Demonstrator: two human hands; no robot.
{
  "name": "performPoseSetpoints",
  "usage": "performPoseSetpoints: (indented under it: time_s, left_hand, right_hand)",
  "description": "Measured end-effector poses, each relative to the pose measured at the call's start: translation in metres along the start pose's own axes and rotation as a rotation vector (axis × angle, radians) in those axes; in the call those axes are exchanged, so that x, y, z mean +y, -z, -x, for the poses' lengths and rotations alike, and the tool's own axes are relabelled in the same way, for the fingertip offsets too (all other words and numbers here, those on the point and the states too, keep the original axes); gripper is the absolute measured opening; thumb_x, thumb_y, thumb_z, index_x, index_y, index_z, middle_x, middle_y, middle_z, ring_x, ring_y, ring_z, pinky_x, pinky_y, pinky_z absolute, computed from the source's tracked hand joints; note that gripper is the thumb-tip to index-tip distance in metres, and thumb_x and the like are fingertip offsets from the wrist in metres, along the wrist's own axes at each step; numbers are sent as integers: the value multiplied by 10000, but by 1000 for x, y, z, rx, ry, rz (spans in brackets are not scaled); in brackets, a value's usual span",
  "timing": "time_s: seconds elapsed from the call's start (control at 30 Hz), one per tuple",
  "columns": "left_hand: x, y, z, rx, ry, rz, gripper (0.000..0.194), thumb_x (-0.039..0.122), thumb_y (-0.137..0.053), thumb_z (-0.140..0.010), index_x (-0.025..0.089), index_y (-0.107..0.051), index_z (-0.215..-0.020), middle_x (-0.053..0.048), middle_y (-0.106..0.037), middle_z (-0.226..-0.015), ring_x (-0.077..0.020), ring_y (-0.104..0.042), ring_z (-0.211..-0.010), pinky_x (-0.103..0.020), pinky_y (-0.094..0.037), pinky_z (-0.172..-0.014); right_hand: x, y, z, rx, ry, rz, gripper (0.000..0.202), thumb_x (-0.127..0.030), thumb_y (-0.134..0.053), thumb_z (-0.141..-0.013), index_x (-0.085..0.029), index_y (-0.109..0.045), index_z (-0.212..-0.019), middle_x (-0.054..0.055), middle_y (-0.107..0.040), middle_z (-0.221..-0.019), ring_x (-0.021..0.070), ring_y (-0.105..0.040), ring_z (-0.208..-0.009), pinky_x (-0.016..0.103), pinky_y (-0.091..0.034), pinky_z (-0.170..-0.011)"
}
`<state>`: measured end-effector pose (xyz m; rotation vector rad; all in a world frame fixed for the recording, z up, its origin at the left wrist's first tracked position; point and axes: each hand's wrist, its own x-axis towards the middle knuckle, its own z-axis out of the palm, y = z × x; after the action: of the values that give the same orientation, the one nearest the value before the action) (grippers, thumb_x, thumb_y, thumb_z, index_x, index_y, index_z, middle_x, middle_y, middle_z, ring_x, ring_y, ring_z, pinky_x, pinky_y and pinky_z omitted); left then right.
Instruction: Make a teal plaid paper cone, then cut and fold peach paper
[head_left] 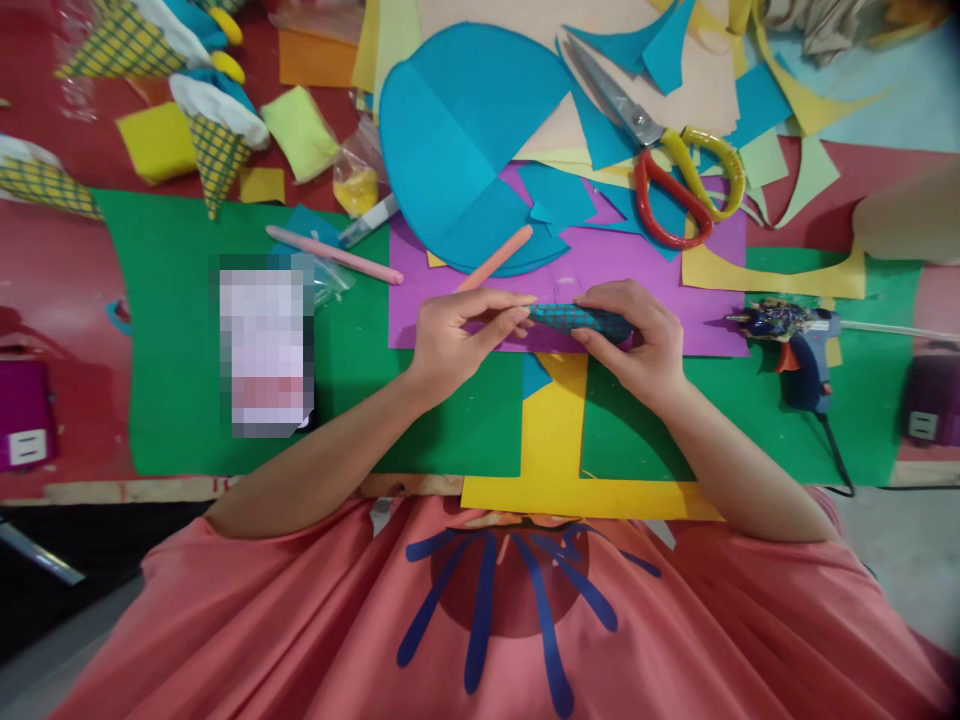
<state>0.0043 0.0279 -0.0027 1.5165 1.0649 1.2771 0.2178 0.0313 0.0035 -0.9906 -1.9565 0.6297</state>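
Note:
My left hand [457, 335] and my right hand [637, 335] both grip a small rolled cone of blue checked paper [577, 320], held just above a purple sheet [660, 290]. The left fingers pinch its left tip; the right hand wraps its wider end. A salmon-pink pencil [499, 258] lies just behind the left hand, its lower end hidden by my fingers.
A blue glue gun [799, 345] stands at right on the green sheet [172, 330]. Red-and-yellow scissors [667, 160] lie on blue and cream paper scraps at the back. A large blue paper disc [457, 130], a pink stick [334, 255], finished checked cones [217, 155] and a yellow strip [555, 430] lie around.

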Motion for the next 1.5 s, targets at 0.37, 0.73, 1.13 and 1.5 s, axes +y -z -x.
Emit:
performPoseSetpoints:
  time_s: [0.37, 0.73, 1.13, 1.5]
  left_hand:
    - [2, 3, 0, -13, 26, 21, 201, 384, -732, -813, 197, -771, -876, 6, -767, -735, -104, -718, -580, -153, -592, -540]
    - [1, 2, 1, -29, -9, 35, 149, 327, -714, -838, 204, -770, -901, 7, -765, -735, -101, -720, -610, -168, -598, -577]
    - [1, 6, 1, -150, -48, -191, 191, 343, -716, -834, 226, -774, -974, -18, -783, -939, -146, -753, -812, -178, -593, -734]
    - [1, 11, -3, -94, -44, -227, 175, 378, -712, -825, 259, -783, -933, 2, -786, -883, -141, -742, -732, -200, -599, -657]
  right_hand:
    - [-1, 1, 0, 11, -84, -70, 190, -300, -676, -855, -244, -684, -1037, 36, -740, -986, 203, -697, -956, 385, -573, -849]
    - [0, 1, 1, 11, -103, -63, 160, -269, -674, -853, -250, -683, -1012, 32, -735, -973, 201, -694, -949, 380, -567, -851]
    - [1, 1, 0, -78, -82, -87, 270, -348, -666, -864, -243, -673, -1113, 56, -725, -1061, 208, -680, -1008, 379, -556, -883]
    - [4, 0, 0, -33, -162, -123, 215, -369, -648, -876, -247, -703, -1044, 46, -744, -1037, 206, -687, -997, 394, -550, -891]
